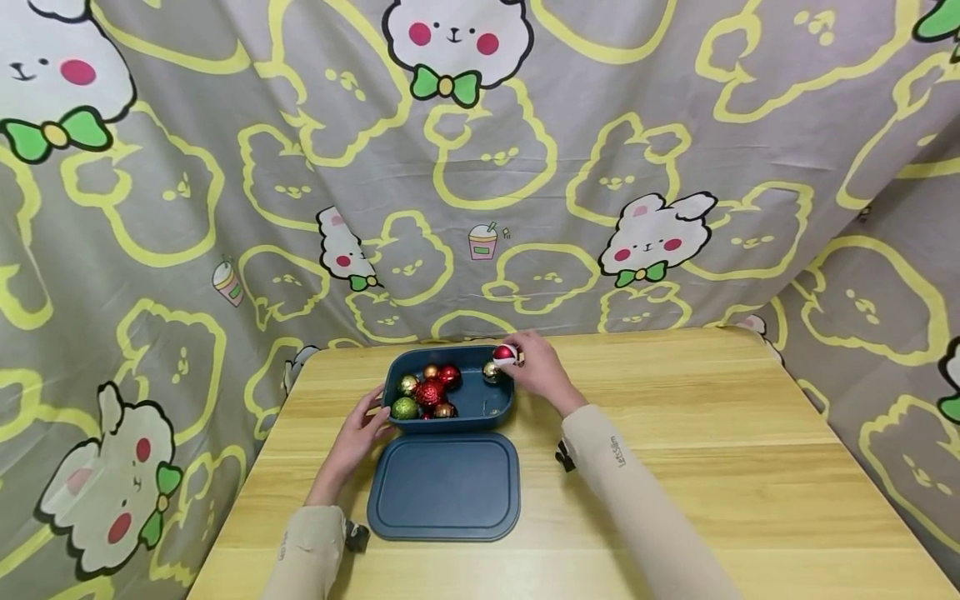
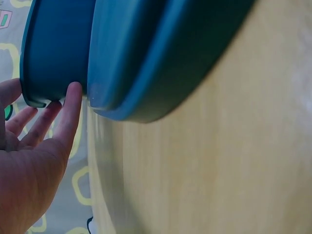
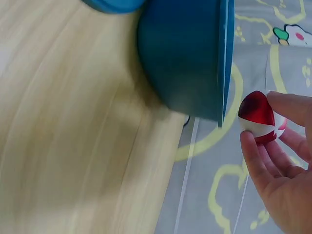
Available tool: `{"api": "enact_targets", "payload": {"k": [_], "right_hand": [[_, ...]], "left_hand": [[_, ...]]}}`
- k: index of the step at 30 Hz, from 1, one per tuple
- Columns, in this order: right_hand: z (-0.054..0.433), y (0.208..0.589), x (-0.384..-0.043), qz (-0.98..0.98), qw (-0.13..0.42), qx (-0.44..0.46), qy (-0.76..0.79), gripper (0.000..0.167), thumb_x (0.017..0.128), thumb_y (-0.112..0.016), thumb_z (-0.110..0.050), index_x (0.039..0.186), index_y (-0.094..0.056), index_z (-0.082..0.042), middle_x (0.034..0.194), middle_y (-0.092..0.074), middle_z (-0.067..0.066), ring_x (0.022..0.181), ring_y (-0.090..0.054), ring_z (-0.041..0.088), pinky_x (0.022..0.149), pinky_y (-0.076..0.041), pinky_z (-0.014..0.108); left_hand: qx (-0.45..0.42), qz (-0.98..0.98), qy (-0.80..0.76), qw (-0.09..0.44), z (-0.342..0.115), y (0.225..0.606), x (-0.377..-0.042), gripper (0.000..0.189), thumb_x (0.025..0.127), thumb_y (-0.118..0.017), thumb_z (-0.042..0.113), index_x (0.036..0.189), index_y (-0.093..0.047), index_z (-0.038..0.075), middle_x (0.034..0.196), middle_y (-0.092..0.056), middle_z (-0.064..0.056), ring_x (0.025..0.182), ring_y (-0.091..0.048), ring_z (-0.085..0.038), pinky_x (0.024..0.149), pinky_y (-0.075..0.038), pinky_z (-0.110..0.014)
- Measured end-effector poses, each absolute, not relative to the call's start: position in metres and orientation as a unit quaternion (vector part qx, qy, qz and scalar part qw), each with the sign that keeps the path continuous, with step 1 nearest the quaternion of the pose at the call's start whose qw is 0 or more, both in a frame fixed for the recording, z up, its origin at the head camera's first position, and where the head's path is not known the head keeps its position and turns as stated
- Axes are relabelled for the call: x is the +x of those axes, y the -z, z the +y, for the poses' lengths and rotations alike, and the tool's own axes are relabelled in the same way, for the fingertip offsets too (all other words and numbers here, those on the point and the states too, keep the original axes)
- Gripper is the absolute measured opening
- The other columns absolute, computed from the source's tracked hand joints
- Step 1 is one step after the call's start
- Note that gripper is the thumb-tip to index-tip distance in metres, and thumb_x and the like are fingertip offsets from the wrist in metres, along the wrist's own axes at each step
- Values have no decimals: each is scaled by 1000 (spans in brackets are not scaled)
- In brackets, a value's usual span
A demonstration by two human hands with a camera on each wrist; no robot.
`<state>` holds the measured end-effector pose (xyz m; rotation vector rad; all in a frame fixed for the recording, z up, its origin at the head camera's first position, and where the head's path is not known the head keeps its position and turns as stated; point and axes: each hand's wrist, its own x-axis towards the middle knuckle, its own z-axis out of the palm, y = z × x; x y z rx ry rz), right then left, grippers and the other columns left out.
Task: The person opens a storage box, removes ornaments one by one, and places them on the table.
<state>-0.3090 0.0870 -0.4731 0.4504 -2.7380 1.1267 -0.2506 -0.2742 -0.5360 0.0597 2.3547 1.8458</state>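
A dark blue rectangular box stands toward the back of the table. Its left part holds several shiny Christmas balls, among them a textured red ball and a green ball. At its right end lies a pale gold ball. My right hand pinches a red and white Christmas ball between thumb and fingers, above the right end of the box. With fairly straight fingers, my left hand touches the box's left end, fingertips against the wall in the left wrist view.
The box's blue lid lies flat on the wooden table, directly in front of the box. A grey patterned curtain hangs behind the table and along both sides.
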Motion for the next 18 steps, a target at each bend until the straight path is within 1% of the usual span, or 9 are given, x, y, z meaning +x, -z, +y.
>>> {"api": "enact_targets", "payload": {"k": [2, 10, 18], "right_hand": [[94, 473, -309, -911, 78, 149, -376, 42, 92, -80, -18, 129, -67, -2, 129, -62, 18, 108, -62, 32, 91, -57, 44], [120, 476, -312, -910, 92, 141, -379, 44, 93, -79, -18, 132, -67, -2, 124, -63, 20, 107, -62, 33, 90, -55, 47], [151, 484, -312, -911, 105, 120, -381, 40, 91, -80, -15, 126, -68, 0, 123, -63, 22, 107, -62, 35, 89, -56, 49]], "left_hand": [[21, 786, -614, 73, -275, 536, -251, 56, 111, -49, 26, 164, -30, 19, 158, -36, -24, 137, -50, -43, 110, -51, -49], [19, 788, -611, 72, -275, 537, -251, 55, 112, -48, 25, 163, -31, 18, 158, -36, -25, 136, -50, -44, 109, -51, -50], [19, 790, -608, 70, -274, 538, -252, 54, 112, -48, 22, 163, -32, 18, 156, -38, -24, 135, -51, -42, 108, -52, -48]]}}
